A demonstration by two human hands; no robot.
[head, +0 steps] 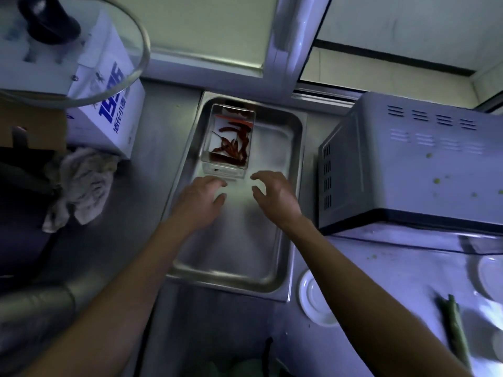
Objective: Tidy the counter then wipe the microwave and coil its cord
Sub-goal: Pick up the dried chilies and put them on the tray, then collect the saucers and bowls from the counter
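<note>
**Both hands over the steel tray, beside the microwave**

Two bare forearms nearest the lens, reaching forward over a stainless-steel desk (130, 213). Left hand (202, 198) and right hand (272, 193) above the steel tray (295, 137), fingers loosely spread, holding nothing. Left fingertips just short of, perhaps touching, the near end of the clear box (231, 172); contact not clear. Right hand apart from it.

Tray sunk in the desk, long axis running away from the camera toward the window frame (288, 50). Clear box of dried red chillies (231, 144) in the tray's far left part, lengthwise along the same axis.

Right of the tray, close by: microwave (408, 164), vented side facing the tray, greenish specks on top. Nearer than the microwave: white plate (313, 297) and a green vegetable (454, 325).

Left of the tray: crumpled cloth (81, 186), white carton with blue print (114, 104), glass lid (130, 63) over it.
</note>
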